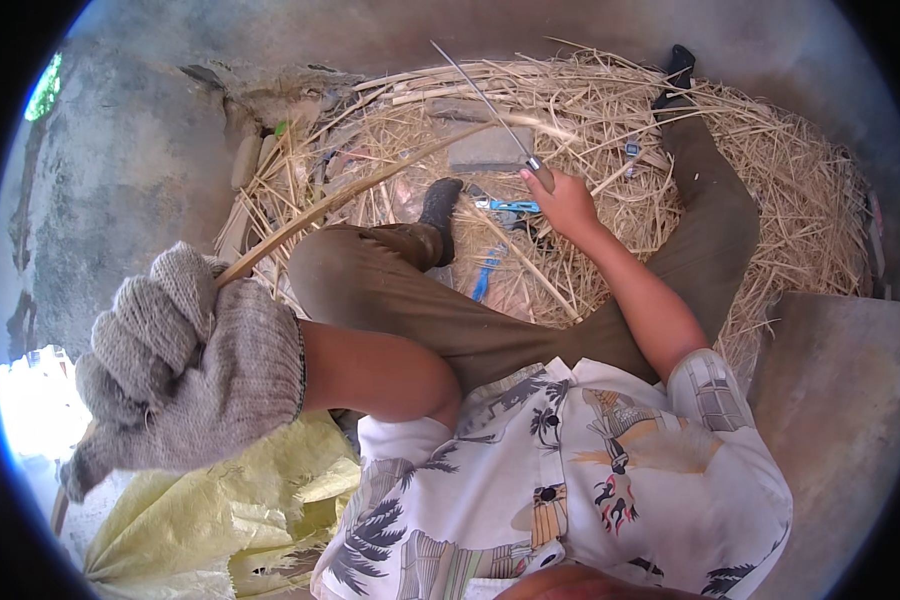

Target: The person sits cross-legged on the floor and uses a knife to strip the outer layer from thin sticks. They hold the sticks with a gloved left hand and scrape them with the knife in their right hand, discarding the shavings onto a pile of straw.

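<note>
Clutching a wooden strip (340,197) in gloved left hand (200,360), right hand (568,205) closed round knife (516,141), any writing unreadable

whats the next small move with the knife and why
Perhaps ease the knife lightly onto the wooden strip: the gloved left hand grips the strip, the right hand holds the knife well clear of that glove, and whether knife and strip touch is unclear.

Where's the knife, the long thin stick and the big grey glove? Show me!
Knife (510,132): head view, on its blade, near the handle.
Long thin stick (342,196): head view, about halfway along its bare length.
Grey glove (235,370): head view, on the knitted part between fingers and cuff.
</note>
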`<state>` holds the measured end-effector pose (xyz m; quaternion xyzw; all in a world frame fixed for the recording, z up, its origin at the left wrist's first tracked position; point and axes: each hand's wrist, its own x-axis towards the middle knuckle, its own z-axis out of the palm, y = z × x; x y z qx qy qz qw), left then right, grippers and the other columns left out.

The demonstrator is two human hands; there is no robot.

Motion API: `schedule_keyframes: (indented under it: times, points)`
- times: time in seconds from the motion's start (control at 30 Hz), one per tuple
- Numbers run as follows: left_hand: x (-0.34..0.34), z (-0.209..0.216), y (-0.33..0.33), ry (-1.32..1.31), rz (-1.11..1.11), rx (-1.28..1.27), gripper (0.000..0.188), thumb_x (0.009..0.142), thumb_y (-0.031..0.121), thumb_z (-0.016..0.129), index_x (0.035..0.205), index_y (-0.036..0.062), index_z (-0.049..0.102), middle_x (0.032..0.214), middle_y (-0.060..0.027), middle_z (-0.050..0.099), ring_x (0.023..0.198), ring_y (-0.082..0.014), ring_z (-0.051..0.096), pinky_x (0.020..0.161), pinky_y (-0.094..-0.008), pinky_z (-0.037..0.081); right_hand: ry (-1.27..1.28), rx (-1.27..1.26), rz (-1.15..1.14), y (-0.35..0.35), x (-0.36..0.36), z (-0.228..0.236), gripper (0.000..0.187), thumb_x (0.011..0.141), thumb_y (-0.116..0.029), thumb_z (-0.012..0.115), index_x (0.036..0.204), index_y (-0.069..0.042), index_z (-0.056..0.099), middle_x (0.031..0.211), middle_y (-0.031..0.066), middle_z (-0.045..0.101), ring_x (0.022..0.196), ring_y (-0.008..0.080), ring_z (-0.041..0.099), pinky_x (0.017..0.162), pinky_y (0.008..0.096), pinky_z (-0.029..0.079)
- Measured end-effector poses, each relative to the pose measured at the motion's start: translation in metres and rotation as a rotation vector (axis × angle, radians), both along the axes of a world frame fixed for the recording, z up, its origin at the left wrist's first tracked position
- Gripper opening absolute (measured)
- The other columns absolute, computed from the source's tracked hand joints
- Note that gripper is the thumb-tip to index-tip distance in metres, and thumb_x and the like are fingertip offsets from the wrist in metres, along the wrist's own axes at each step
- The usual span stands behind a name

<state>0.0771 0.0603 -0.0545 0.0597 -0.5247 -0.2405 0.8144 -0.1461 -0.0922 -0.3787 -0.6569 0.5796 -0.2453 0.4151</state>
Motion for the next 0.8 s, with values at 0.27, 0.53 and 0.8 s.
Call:
schedule_keyframes:
  times: [0.27,0.53,0.8]
  points:
    - [0.027,0.018,0.024,-0.004,0.104,0.017,0.053,0.097,0.057,0.051,0.056,0.0237,0.045,0.052,0.0070,0.045,0.041,-0.0074,0.033,0.048,-0.0288,0.024,-0.135,-0.044,0.071,0.016,-0.004,0.011,0.058,0.093,-0.054,0.064,0.078,0.002,0.065,0.060,0.0123,0.059,0.056,0.0202,0.055,0.059,0.0373,0.047]
    - [0.017,0.046,-0.028,-0.151,0.126,0.122,0.059,0.097,0.061,0.052,0.056,0.0190,0.048,0.049,0.0054,0.043,0.038,-0.0062,0.031,0.037,-0.0279,0.026,-0.294,0.110,0.054,0.029,0.017,-0.010,0.059,0.095,-0.056,0.059,0.076,-0.001,0.065,0.061,0.0080,0.058,0.060,0.0195,0.056,0.062,0.0369,0.046]
    - [-0.060,0.022,-0.121,-0.131,0.373,0.319,0.061,0.092,0.066,0.057,0.057,0.0172,0.047,0.048,0.0042,0.039,0.038,-0.0070,0.032,0.033,-0.0268,0.027,-0.313,0.077,0.036,0.026,0.006,0.012,0.056,0.094,-0.053,0.064,0.073,-0.001,0.061,0.058,0.0043,0.052,0.057,0.0145,0.047,0.057,0.0339,0.042]
